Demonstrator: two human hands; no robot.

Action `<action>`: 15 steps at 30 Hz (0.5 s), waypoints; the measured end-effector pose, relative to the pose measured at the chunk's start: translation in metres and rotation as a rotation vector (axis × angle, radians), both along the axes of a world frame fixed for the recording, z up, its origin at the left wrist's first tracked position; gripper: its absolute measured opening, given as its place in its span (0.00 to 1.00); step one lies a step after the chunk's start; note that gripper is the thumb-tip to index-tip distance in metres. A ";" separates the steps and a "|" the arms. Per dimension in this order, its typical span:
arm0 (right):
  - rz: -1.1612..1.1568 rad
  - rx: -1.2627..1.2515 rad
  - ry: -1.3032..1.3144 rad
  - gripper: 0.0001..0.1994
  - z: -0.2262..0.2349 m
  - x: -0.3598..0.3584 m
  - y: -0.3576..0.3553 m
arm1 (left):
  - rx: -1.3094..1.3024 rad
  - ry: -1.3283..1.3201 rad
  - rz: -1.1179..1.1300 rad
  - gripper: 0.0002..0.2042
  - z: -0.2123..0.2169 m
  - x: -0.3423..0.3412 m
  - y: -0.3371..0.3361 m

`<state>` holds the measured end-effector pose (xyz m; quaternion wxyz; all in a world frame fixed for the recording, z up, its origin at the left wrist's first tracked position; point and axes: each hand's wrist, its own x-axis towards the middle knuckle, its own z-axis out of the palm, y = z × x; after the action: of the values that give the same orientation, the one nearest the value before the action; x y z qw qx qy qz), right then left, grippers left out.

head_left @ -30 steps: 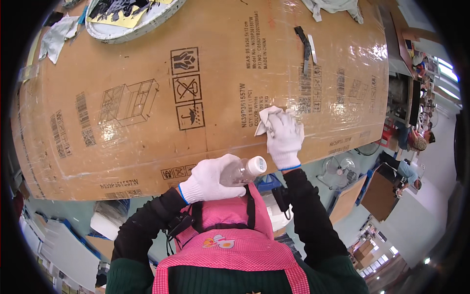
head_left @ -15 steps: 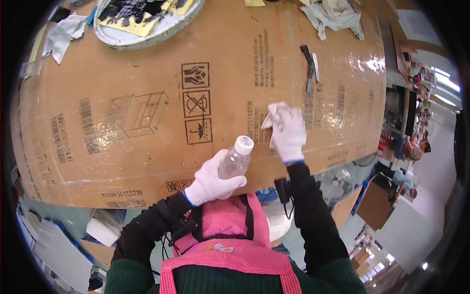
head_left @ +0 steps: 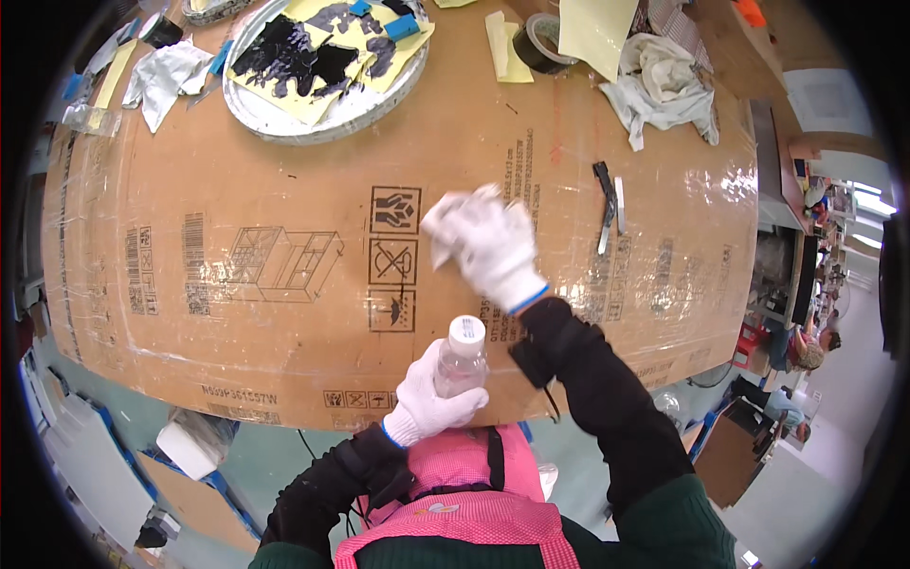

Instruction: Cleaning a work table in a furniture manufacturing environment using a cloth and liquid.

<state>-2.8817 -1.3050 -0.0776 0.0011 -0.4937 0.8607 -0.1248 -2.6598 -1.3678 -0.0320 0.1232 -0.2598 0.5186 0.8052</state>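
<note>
While cluttered, cardboard-covered table [head_left: 284, 171], workshop beyond.

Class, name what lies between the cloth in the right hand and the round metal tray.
Only bare cardboard separates the cloth from the tray, in the head view.

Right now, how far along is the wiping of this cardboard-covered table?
Under way. The right hand presses a white cloth on the cardboard sheet near its middle, while the left hand holds a capped clear bottle upright at the near edge. No wiped patch shows, so the share finished cannot be told.
</note>
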 end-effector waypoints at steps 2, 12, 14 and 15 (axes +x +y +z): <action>-0.322 -0.309 -0.129 0.11 -0.038 -0.091 0.031 | 0.139 0.023 0.066 0.29 0.022 -0.040 0.013; -0.326 0.106 -0.035 0.14 0.004 -0.112 0.069 | 0.488 0.033 0.219 0.16 -0.010 -0.201 0.004; -0.411 -0.013 -0.133 0.15 -0.012 -0.103 0.095 | 0.599 0.068 0.309 0.16 -0.042 -0.234 0.018; -0.503 -0.054 -0.184 0.16 -0.026 -0.103 0.112 | 0.609 0.075 0.304 0.16 -0.043 -0.250 0.026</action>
<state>-2.9844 -1.1932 -0.1035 0.0350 -0.2509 0.9489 -0.1882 -2.9093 -1.3420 -0.0754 0.0545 -0.2555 0.2141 0.9412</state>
